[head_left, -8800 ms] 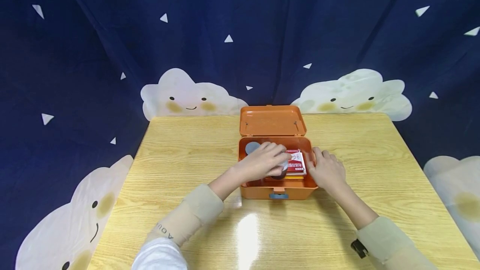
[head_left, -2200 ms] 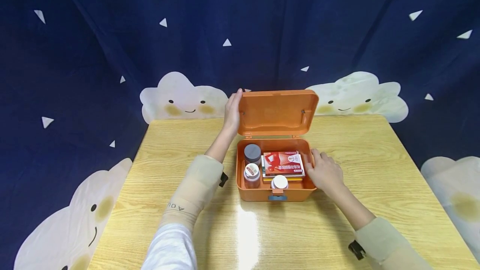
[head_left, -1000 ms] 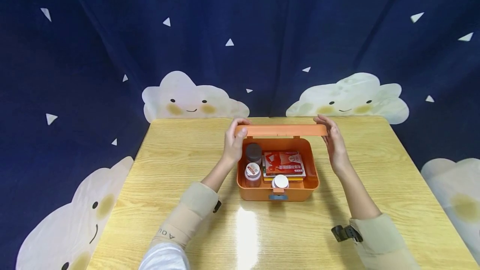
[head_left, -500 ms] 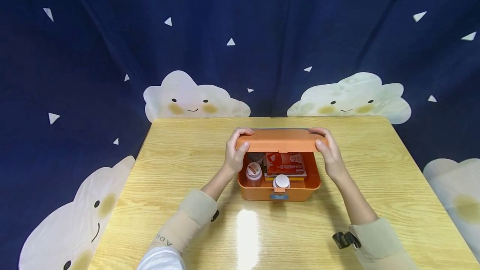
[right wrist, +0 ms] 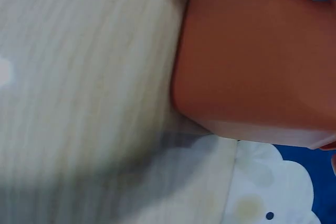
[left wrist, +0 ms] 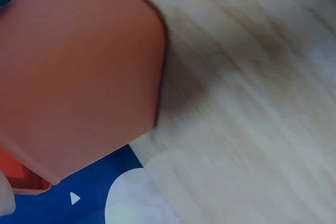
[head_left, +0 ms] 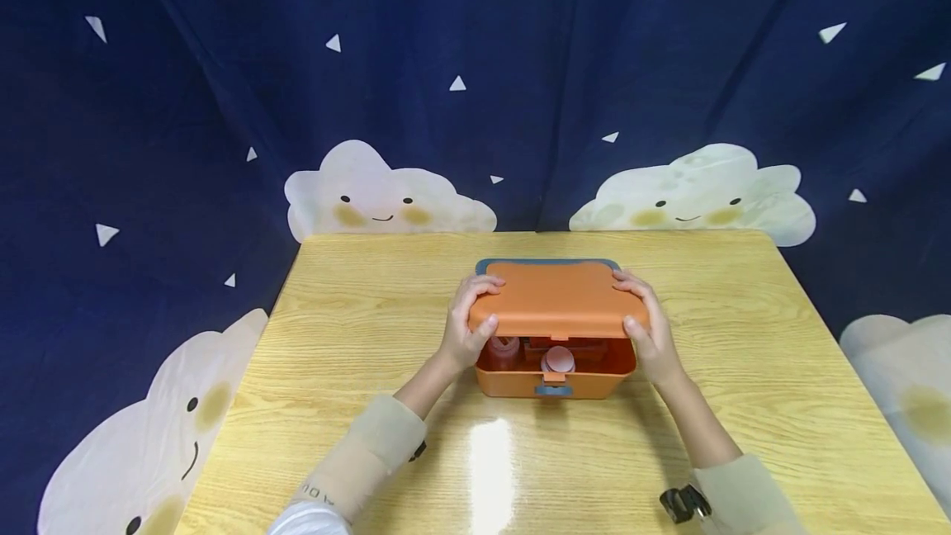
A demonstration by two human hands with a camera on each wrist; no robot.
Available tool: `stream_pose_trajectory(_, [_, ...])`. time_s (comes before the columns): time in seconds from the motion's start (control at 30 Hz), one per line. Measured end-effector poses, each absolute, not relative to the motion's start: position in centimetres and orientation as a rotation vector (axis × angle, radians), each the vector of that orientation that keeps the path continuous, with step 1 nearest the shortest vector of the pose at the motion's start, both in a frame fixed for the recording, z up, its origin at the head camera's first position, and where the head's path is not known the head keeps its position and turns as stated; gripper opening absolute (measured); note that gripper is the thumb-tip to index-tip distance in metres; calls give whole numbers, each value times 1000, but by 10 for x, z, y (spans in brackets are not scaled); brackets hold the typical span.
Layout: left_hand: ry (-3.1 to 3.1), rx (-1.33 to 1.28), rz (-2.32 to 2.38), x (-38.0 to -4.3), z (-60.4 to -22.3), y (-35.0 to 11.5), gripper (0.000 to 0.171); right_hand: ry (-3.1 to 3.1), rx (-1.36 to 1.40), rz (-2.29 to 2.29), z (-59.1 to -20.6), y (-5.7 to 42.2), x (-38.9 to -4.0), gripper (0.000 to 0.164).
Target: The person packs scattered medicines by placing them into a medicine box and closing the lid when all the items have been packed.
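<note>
In the head view an orange plastic box [head_left: 513, 385] stands on the table, its hinged lid [head_left: 559, 304] tilted down over it with a gap at the front. My left hand [head_left: 466, 320] grips the lid's left end, thumb at the front edge and fingers on top. At the right end my right hand [head_left: 654, 333] holds the lid the same way. Through the gap show a white-capped bottle [head_left: 559, 360] and another bottle [head_left: 503, 350] to its left; the medicine packs behind are mostly hidden. Both wrist views show mainly the box's outer wall [left wrist: 89, 77].
A blue-grey latch [head_left: 553, 391] sits at the box's front. Wood-grain table [head_left: 357, 295] surrounds the box. Behind it hangs a dark blue curtain [head_left: 416, 40] with cloud and triangle prints. A blue-grey handle [head_left: 546, 262] lies along the lid's back edge.
Earlier my left hand was inside the box, then it raised the lid from behind. My right hand left the box's right rim for the lid. Both hands have swung the lid forward and down.
</note>
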State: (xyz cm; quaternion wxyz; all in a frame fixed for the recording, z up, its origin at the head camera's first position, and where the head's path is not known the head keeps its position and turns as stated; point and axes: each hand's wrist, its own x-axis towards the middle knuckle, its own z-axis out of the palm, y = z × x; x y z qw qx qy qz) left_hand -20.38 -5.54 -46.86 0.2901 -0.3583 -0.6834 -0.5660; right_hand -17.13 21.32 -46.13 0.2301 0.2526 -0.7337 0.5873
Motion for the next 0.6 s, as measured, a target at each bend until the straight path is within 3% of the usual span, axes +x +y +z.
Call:
stream_pose_trajectory(0.23, [-1927,-989,-1388,-197,-485,-63,54,-1994,777,1571,-454,204,-155,55])
stream_pose_trajectory(0.43, [-1961,-1049,-1286,-194,-497,-67,54,-2061,832,1410,-465,208,-152,73])
stream_pose_trajectory(0.6, [-1944,-1107,-1218,-193,-507,-69,55,-2077,839,1305,-483,214,-153,76])
